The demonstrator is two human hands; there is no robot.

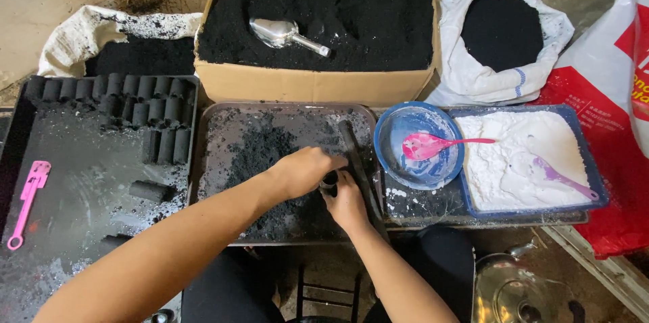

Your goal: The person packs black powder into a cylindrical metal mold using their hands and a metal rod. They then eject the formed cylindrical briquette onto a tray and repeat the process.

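Your right hand [348, 202] is clamped round a short black tube [329, 181] standing on the tray [216, 120], and your left hand [305, 169], fingers bunched together, presses black powder [260, 154] into its mouth from above. Keep the tube upright and firmly held; a dark rod [358, 160] lies just beyond your right hand. Draw powder from the heap left of your left hand.

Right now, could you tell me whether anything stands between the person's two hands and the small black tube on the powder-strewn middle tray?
Nothing visible does. The left hand and right hand both already touch the small black tube. A long dark rod lies just beside it on the metal tray, not in between.
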